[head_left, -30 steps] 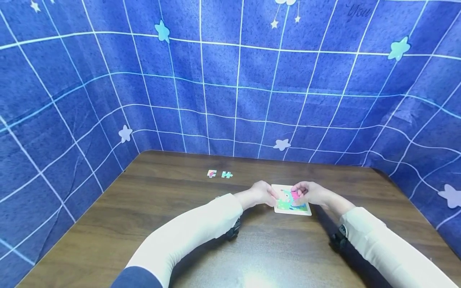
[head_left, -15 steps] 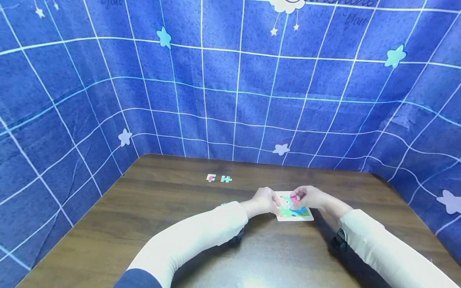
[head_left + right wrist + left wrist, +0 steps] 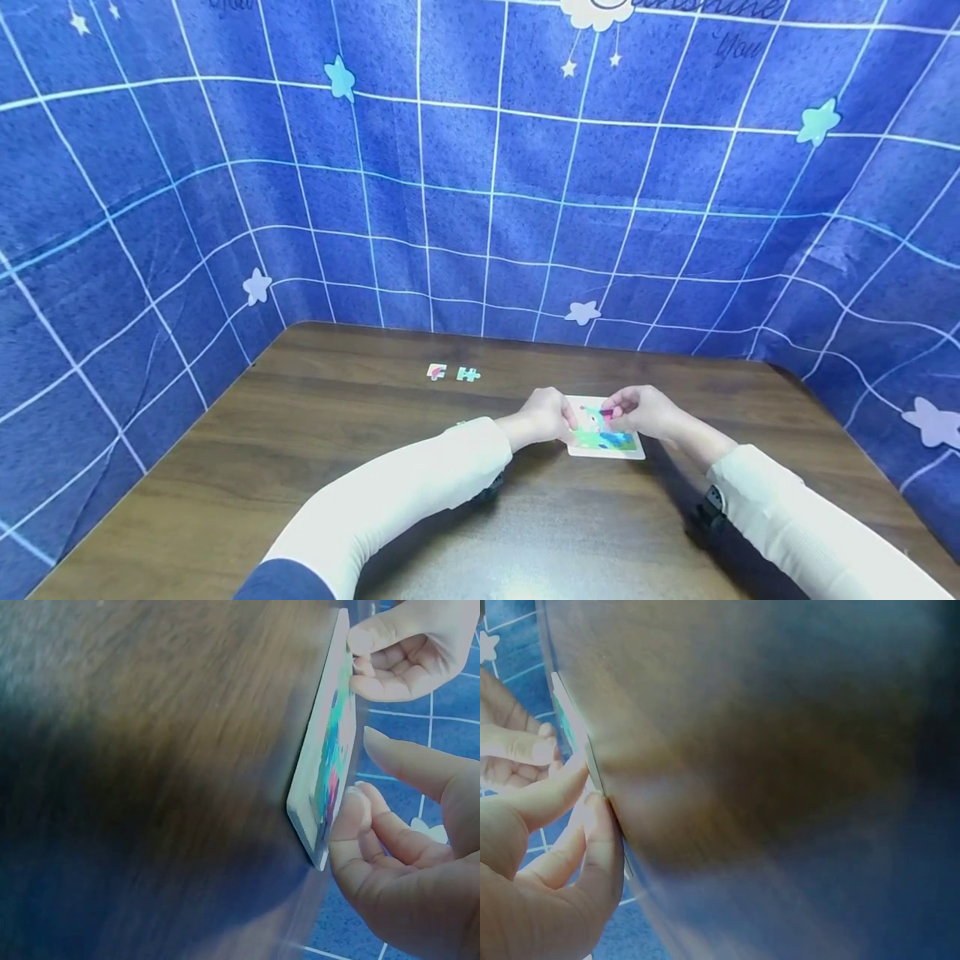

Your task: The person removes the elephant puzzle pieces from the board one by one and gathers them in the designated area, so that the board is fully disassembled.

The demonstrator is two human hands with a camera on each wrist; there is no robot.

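Note:
A square puzzle board [image 3: 606,453] with a pale rim and a green and blue picture is at the right of the table's middle. My left hand [image 3: 546,415] pinches its left edge; in the left wrist view the thumb [image 3: 566,787] lies on the picture side. Over the board's right part, my right hand [image 3: 651,410] has curled fingers at a small pink puzzle piece [image 3: 607,413]. The right wrist view shows those fingertips [image 3: 352,811] close over the board [image 3: 304,796] with the thumb [image 3: 379,748] apart; most of the piece is hidden there.
Two loose puzzle pieces lie toward the back: a pink and white one [image 3: 437,372] and a green one [image 3: 468,374]. A green bit shows just behind my left sleeve [image 3: 457,454]. A blue grid-patterned curtain [image 3: 450,208] rises behind the wooden table [image 3: 337,400].
The pink piece has shifted slightly on the board and now shows a darker upper edge. My left hand still grips the board's edge. The head view has tilted a little upward.

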